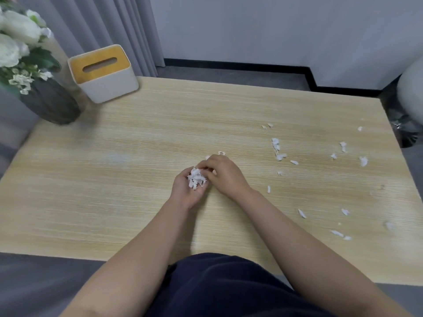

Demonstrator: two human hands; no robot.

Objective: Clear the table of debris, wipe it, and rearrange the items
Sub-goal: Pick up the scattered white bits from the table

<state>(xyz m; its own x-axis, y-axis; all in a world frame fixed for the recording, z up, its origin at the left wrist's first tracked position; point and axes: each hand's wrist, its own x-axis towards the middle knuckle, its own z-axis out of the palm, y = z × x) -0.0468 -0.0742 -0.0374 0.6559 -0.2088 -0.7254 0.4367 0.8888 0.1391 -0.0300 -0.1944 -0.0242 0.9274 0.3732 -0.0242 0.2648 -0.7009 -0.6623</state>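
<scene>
Cupped left hand [186, 191] holds crumpled white paper scraps [196, 178]; right hand [223, 173] pinches at them, grip narrow.

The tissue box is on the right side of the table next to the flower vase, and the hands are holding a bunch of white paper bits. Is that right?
Not quite. The tissue box stands at the far left of the table, beside the flower vase, not on the right, as the head view shows. The rest holds: the left hand cups a bunch of white paper bits and the right hand reaches into them.

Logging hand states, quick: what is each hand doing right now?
Left hand: cupped, holding a pile of white paper scraps.
Right hand: fingertips at that pile; grip unclear.
</scene>
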